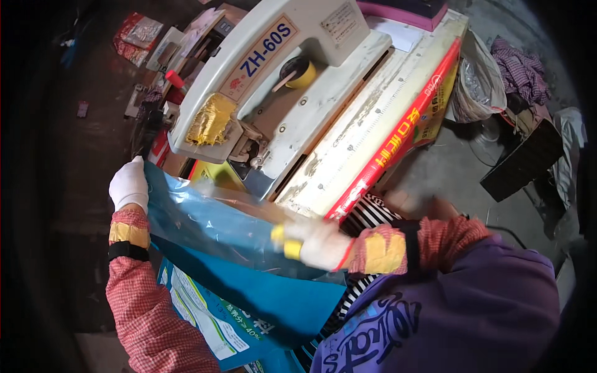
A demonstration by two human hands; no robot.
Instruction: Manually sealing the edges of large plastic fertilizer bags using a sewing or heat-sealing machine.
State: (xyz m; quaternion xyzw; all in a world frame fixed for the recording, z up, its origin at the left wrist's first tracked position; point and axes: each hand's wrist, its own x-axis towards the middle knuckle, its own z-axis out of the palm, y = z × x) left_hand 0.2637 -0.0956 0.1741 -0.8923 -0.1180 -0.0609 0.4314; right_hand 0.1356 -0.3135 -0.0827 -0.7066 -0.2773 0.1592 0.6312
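Note:
A large blue printed plastic bag (249, 292) hangs across my lap, with a clear plastic liner (236, 227) showing along its upper edge. My left hand (129, 185), in a white glove, is closed on the bag's upper left corner. Over the right part of the liner is my right hand (317, 242), gloved in white with yellow tape on its fingers. Motion smears its fingers, so their grip is hidden. Just beyond the bag stands a white industrial sewing machine (273, 50), its head wrapped in gold tape (211, 121).
A yellow tape-wrapped cup (298, 73) sits on the machine bed. The worn white tabletop (367, 124) has a red and yellow strip (398, 137) along its edge. At right stand a white sack (479, 81) and a dark box (522, 161); cluttered small items lie at upper left.

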